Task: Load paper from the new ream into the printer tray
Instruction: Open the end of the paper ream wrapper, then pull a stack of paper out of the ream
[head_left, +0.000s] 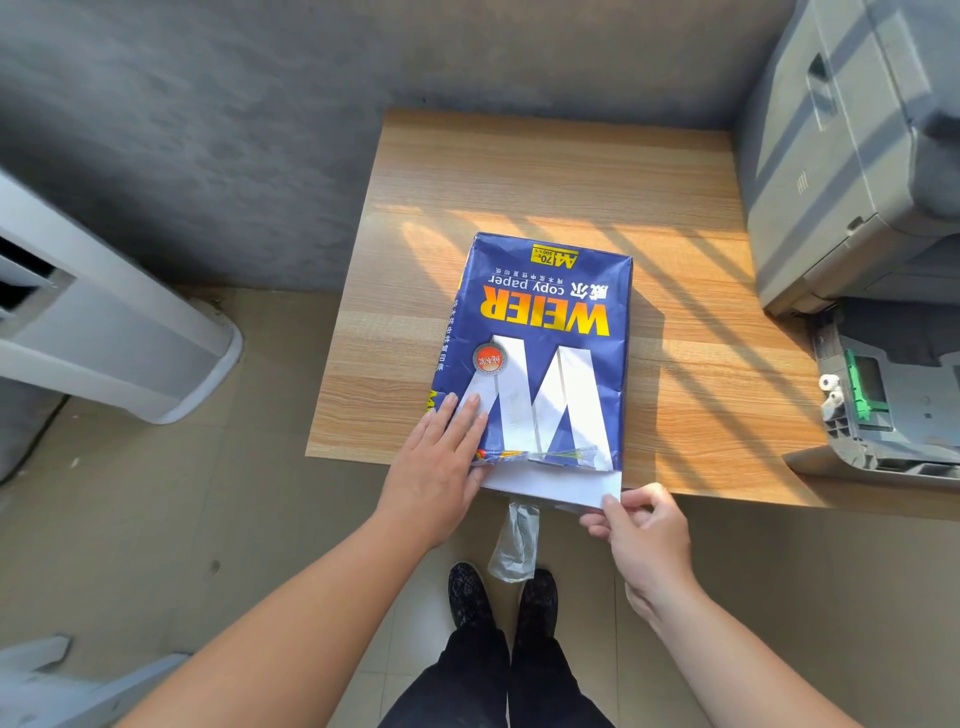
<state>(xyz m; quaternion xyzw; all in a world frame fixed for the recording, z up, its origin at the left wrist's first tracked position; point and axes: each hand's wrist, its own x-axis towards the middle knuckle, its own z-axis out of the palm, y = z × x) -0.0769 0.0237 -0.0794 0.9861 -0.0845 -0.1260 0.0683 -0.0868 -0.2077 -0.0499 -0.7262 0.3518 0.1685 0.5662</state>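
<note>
Left hand (441, 467) flat, fingers spread, on ream (540, 353); right hand (636, 525) pinches protruding paper (556, 486). Printer (852, 171) at surface (519, 176) right, tray (893, 415) pulled out.

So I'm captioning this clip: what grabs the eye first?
The blue paper ream lying mid-table, its near end torn open. The left hand presses it flat while the right hand pinches the white sheets sticking out. A grey printer stands at right.

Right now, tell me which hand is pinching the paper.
The right hand: its fingers pinch the near right corner of the white paper sticking out of the blue ream. The left hand only lies flat on the wrapper.
</note>
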